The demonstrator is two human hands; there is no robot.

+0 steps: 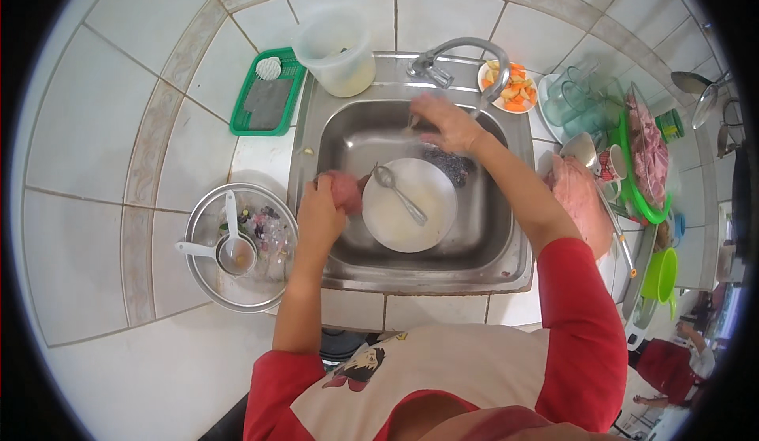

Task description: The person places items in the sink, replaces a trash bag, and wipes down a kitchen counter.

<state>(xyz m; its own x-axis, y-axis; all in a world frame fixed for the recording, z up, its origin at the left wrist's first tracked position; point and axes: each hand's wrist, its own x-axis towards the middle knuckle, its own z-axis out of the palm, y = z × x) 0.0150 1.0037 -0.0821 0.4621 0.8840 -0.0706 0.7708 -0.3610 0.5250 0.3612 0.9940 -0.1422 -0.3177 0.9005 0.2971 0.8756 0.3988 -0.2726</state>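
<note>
My left hand (319,211) is closed round a pinkish-red rounded thing (345,192), blurred, at the left side of the steel sink (336,255). My right hand (449,123) is over the back of the basin, just below the tap (433,69). Its fingers are smeared by motion, and a thin, light shape (411,122) shows by them, too blurred to name. A white plate (383,223) lies in the basin with a metal spoon (401,194) on it. Beside the plate, under my right wrist, is a dark, speckled, crumpled thing (452,164).
At left stand a steel bowl (199,283) with white measuring cups and a green basket (296,85). A plastic tub (336,57) is behind the sink. At right are a plate of cut vegetables (518,93), glasses (573,97), a large pink piece (581,200) and meat (648,152). Another person (668,366) stands far right.
</note>
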